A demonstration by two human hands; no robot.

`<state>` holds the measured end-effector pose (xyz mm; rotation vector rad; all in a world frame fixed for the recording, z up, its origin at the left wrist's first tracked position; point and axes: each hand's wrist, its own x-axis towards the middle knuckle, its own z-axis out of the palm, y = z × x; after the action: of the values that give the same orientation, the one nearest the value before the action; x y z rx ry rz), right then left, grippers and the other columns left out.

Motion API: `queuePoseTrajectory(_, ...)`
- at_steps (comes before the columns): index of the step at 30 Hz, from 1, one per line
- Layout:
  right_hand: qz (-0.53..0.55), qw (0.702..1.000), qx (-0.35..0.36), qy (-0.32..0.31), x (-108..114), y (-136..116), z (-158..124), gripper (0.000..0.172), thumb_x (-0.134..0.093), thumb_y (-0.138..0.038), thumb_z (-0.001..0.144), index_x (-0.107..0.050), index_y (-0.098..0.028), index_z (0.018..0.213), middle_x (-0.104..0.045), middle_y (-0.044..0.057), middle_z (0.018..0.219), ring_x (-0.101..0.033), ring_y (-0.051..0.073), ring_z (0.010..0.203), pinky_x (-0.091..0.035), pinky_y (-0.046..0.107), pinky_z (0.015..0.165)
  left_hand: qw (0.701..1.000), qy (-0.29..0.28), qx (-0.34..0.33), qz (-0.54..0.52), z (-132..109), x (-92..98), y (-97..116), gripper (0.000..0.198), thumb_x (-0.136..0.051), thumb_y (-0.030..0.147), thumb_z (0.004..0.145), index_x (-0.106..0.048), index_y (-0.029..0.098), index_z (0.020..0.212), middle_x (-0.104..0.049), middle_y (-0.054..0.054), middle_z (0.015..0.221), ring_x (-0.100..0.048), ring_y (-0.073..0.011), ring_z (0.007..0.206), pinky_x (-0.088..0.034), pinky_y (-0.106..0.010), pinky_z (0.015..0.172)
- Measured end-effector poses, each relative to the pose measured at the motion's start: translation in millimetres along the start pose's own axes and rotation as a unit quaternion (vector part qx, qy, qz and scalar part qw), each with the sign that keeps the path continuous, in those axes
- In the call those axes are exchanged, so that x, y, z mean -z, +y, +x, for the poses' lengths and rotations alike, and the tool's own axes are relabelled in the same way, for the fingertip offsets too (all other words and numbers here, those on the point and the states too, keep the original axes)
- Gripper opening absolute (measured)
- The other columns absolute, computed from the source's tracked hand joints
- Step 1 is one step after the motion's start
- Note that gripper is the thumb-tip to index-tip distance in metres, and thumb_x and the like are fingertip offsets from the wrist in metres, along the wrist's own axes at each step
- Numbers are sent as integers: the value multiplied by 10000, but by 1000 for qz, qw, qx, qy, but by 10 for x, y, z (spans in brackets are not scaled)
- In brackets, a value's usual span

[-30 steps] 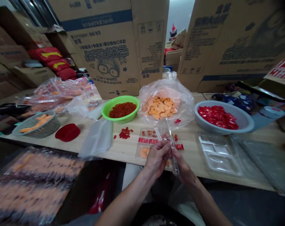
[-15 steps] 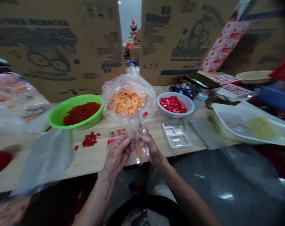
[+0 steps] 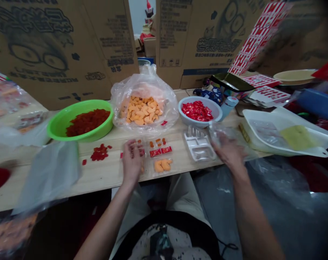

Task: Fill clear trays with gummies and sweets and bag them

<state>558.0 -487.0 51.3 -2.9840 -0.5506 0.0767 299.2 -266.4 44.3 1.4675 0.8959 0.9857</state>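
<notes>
Two forearms (image 3: 107, 221) reach forward, spread apart over the wooden table (image 3: 96, 177). The left hand (image 3: 132, 159) bends down, fingers curled over a filled compartment tray (image 3: 142, 153) (a second filled tray (image 3: 161, 155) lies just beside it); whether it grips is unclear. The right hand (image 3: 229, 150), blurred, meets clear plastic (image 3: 215, 127) near a clear compartment tray (image 3: 200, 147); I cannot tell its grip.

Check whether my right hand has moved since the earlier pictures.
Yes, rightward: against the pale blue bowl, the right hand went from its near left to its near right.
</notes>
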Motion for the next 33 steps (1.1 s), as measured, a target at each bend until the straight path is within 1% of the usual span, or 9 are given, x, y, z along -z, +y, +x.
queuePoseTrajectory(3, 2, 992, -130, -3, -141, 343, 247, 789, -380, -675, 885, -384, -206, 1519, -294, 299, 1499, -324, 555, 1320, -294, 719, 926, 971, -158, -103, 146, -259, -211, -39, 229, -563, 274, 887, -617, 211, 1100, -626, -91, 1124, -604, -224, 1057, -508, -393, 929)
queuePoseTrajectory(6, 0, 992, -122, 19, -214, 386, 337, 783, -372, -662, 893, -367, -201, 1525, -271, 284, 1517, -336, 534, 1323, -285, 712, 958, 945, -279, -81, 149, -487, -545, -52, 188, -510, 261, 915, -637, 189, 1032, -652, -89, 1030, -632, -210, 943, -536, -349, 826)
queuePoseTrajectory(8, -4, 992, -128, 17, -241, 355, 375, 774, -402, -657, 885, -345, -237, 1533, -301, 257, 1513, -359, 526, 1310, -291, 718, 961, 939, -304, -44, 156, -539, -782, -46, 221, -464, 279, 944, -619, 170, 1060, -659, -93, 995, -641, -199, 869, -542, -329, 761)
queuePoseTrajectory(12, -19, 993, -116, 18, -296, 372, 427, 760, -414, -659, 881, -333, -281, 1535, -253, 224, 1555, -343, 513, 1327, -287, 716, 969, 886, -292, -123, 338, -469, -1255, 20, 485, -631, 375, 884, -522, 143, 1295, -513, -198, 1373, -466, -343, 1304, -416, -484, 1053)
queuePoseTrajectory(15, -22, 994, -109, 23, -275, 487, 438, 755, -403, -677, 885, -335, -297, 1534, -220, 219, 1573, -330, 522, 1331, -282, 730, 953, 834, -284, -109, 460, -320, -1491, 51, 712, -695, 429, 839, -405, 113, 1407, -430, -247, 1450, -372, -413, 1372, -355, -541, 1080)
queuePoseTrajectory(19, -27, 996, -74, 48, -122, 527, 341, 625, -332, -556, 959, -412, -254, 1500, -258, 201, 1569, -267, 475, 1389, -294, 671, 999, 814, -320, -71, 479, -139, -1559, 20, 779, -708, 413, 827, -327, 108, 1433, -570, -202, 1262, -550, -363, 1182, -436, -471, 976)
queuePoseTrajectory(23, -16, 998, -1, 62, -57, 243, -133, 595, -304, -479, 982, -398, -213, 1507, -429, 209, 1455, -432, 390, 1293, -352, 575, 1009, 819, -277, -113, 490, -215, -1566, -14, 578, -583, 304, 912, -361, 137, 1420, -501, -194, 1303, -535, -333, 1185, -455, -432, 949)
queuePoseTrajectory(29, -76, 968, 216, -101, -251, 100, -797, 863, -582, -438, 825, -168, -349, 1577, -83, 135, 1648, -144, 434, 1473, -255, 635, 1073, 803, -356, -89, 469, -439, -1707, -41, 383, -444, 237, 958, -468, 97, 1313, -495, -206, 1320, -526, -314, 1191, -481, -404, 943)
queuePoseTrajectory(33, -106, 962, 245, -61, -294, 306, -706, 844, -483, -156, 811, -174, -286, 1585, -211, 112, 1627, -280, 357, 1445, -350, 548, 1052, 822, -376, -104, 414, -379, -1550, -43, 419, -460, 284, 955, -459, 109, 1336, -521, -189, 1292, -551, -299, 1153, -498, -401, 926)
